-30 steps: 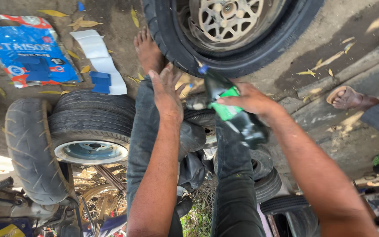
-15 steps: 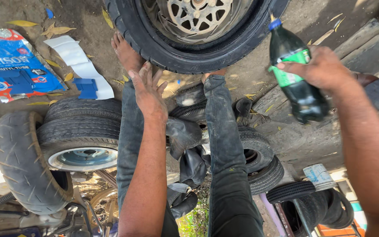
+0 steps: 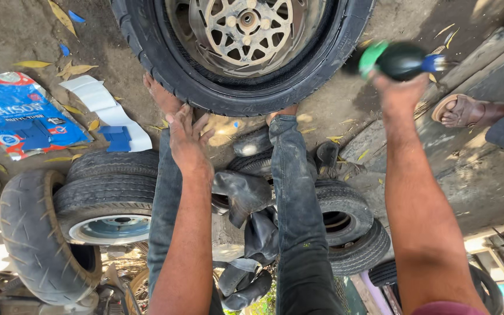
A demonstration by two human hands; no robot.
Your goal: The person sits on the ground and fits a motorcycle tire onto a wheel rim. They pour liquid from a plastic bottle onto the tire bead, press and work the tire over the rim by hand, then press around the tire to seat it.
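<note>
Above wheel (image 3: 240, 52), bottle (image 3: 395, 60) within right-hand fingers (image 3: 401, 87).

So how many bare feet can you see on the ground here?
3. One left foot by the big tyre, toes of the right foot beside it, and another person's foot at the right. Others may be hidden.

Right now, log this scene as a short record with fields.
left hand: left hand open, resting on the left knee near the big tyre
right hand: right hand raised, gripping a dark bottle with green label and blue cap
feet: bare, against the tyre
ground: blue packet, stacked small tyres, dry leaves
bystander: sandalled foot at right
</note>
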